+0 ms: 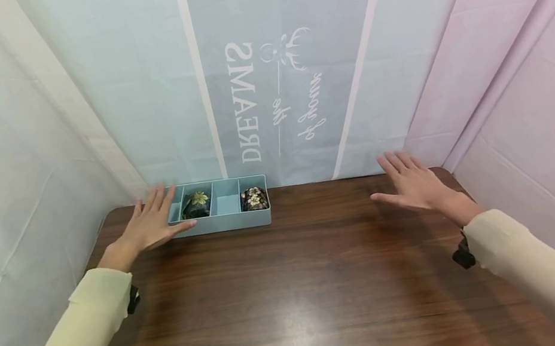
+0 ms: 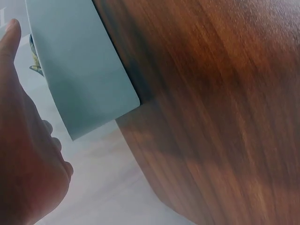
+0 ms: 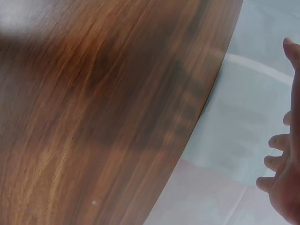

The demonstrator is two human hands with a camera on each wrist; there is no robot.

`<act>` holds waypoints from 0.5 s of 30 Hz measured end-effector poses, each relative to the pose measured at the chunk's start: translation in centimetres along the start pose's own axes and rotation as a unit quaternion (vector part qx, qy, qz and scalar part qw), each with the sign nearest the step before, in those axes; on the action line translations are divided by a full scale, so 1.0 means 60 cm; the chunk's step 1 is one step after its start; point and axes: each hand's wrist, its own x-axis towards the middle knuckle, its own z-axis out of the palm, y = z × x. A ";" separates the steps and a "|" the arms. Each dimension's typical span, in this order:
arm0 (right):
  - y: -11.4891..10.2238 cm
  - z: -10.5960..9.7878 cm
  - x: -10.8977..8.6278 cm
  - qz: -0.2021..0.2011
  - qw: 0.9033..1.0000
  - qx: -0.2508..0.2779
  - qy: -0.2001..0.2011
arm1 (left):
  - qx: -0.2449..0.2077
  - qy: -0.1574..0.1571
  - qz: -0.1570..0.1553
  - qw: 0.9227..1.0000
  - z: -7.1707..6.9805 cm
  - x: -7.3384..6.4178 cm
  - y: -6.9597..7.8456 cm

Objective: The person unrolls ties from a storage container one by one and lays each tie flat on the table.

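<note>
Your left hand (image 1: 147,227): at left of the head view, back of it turned up to you; the fingers are straight and slightly parted, pointing to the top, the thumb to the right. It overlaps the left end of the box; whether it touches, I cannot tell.
Your right hand (image 1: 415,184): at right of the head view, straight fingers pointing up and leftward, thumb to the left, holding nothing.
Both hands together: well apart from each other, arms reaching forward in pale sleeves (image 1: 70,345).
Divided box (image 1: 222,223): smooth, light blue, rectangular, near the worktop's far edge, left of centre; its long axis runs left to right, and its compartments face up.
Leafy object (image 1: 197,204): dark, rounded, with yellow-green leaf shape, in the second compartment from left.
Flowered object (image 1: 254,198): dark with cream flowers, in the rightmost compartment.
Worktop (image 1: 293,273): brown, wood-grained, glossy at lower centre.
Cloth behind (image 1: 278,3): grey-blue, lightly wrinkled, with white mirrored lettering.
</note>
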 end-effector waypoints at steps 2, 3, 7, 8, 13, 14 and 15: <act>-0.008 0.001 0.004 -0.010 1.000 -0.004 0.005 | -0.001 0.001 -0.001 1.000 0.003 0.001 0.003; -0.011 0.002 0.006 -0.014 1.000 -0.006 0.006 | -0.003 0.000 -0.002 1.000 0.005 0.002 0.003; -0.027 0.003 0.015 -0.023 1.000 -0.006 0.005 | -0.002 0.000 -0.007 1.000 0.012 0.008 0.004; -0.031 0.003 0.018 -0.026 1.000 -0.005 0.006 | -0.002 0.001 -0.007 1.000 0.013 0.010 0.004; -0.052 0.000 0.031 -0.060 0.998 -0.006 0.012 | 0.000 0.009 -0.010 1.000 0.016 0.016 0.002; -0.056 -0.001 0.034 -0.068 0.998 -0.009 0.013 | 0.000 0.010 -0.010 1.000 0.016 0.017 0.002; -0.060 -0.002 0.037 -0.075 0.997 -0.010 0.013 | 0.000 0.011 -0.010 1.000 0.017 0.018 0.001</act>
